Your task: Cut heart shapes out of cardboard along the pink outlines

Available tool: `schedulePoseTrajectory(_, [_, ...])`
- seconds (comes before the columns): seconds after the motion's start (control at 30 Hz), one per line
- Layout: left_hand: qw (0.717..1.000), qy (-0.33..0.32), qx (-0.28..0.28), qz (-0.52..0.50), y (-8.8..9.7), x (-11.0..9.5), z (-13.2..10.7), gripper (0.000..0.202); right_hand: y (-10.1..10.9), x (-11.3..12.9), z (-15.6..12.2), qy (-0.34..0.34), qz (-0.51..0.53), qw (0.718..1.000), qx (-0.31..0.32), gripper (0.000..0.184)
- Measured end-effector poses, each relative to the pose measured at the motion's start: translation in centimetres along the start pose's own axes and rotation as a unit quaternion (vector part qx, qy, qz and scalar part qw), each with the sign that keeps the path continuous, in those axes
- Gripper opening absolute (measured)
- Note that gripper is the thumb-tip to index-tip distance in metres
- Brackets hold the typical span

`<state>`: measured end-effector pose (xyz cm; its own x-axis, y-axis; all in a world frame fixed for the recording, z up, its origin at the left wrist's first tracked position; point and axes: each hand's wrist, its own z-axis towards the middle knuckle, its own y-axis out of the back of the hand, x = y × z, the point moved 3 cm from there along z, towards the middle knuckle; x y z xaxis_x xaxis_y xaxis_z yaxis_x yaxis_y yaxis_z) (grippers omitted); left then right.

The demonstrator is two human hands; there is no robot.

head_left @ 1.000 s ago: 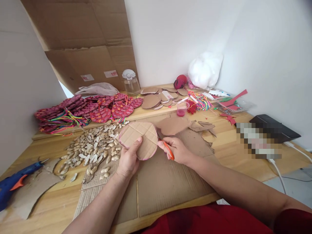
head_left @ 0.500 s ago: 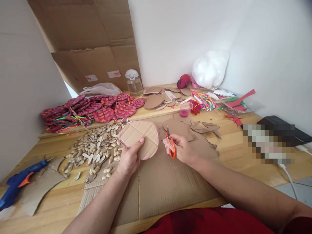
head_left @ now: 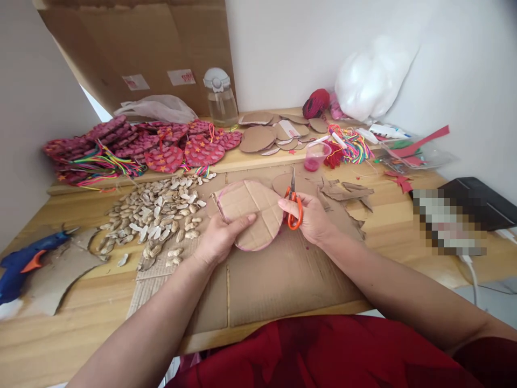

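In the head view, my left hand (head_left: 224, 234) grips a roundish cardboard piece (head_left: 258, 213) by its left edge, thumb lying on top. The piece has creases across it and a pinkish line along its rim. My right hand (head_left: 309, 215) is closed around orange-handled scissors (head_left: 294, 202), whose blades point away from me. Its fingertips meet the right edge of the cardboard piece; fingers beneath are hidden. Under both hands lies a large flat cardboard sheet (head_left: 283, 285), with another cut cardboard shape (head_left: 283, 183) just behind.
Peanut shells (head_left: 157, 210) spread to the left, beyond a blue glue gun (head_left: 32, 258). Pink decorated pieces (head_left: 161, 145), a bottle (head_left: 220, 99), cardboard discs (head_left: 258, 139) and a cup of pink liquid (head_left: 316, 156) line the back. Cardboard scraps (head_left: 347, 193) and a black box (head_left: 480, 202) are rightward.
The cardboard piece has shifted right and turned slightly in my left hand. My right hand with the scissors has come against its right edge. The whole view has tilted downward.
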<state>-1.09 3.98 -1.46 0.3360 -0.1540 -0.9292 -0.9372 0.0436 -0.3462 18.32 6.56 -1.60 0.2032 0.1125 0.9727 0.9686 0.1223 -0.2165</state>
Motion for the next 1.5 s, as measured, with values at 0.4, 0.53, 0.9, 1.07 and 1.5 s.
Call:
schedulePoseTrajectory(0.4, [0.995, 0.071, -0.021, -0.073, 0.2, 0.1, 0.1, 0.040, -1.0, -0.4, -0.1, -0.057, 0.173, 0.979, 0.088, 0.038])
schedulePoseTrajectory(0.53, [0.992, 0.077, -0.021, -0.097, -0.1, 0.3, 0.0, 0.040, -1.5, -0.4, -0.5, -0.045, 0.186, 0.974, 0.123, 0.044])
schedulePoseTrajectory(0.9, [0.985, 0.098, -0.009, -0.145, -0.2, 0.6, 0.0, 0.050, -2.4, -1.1, -1.3, -0.043, 0.188, 0.966, 0.172, 0.034])
schedulePoseTrajectory(1.07, [0.983, 0.083, -0.014, -0.163, 0.1, 0.4, 0.1, 0.051, -3.0, -2.5, -2.1, -0.074, 0.140, 0.970, 0.187, 0.035])
schedulePoseTrajectory(1.5, [0.986, 0.030, 0.028, -0.164, 0.4, 1.1, 1.0, 0.050, -1.5, -2.5, 0.4, -0.061, 0.218, 0.969, 0.095, 0.041])
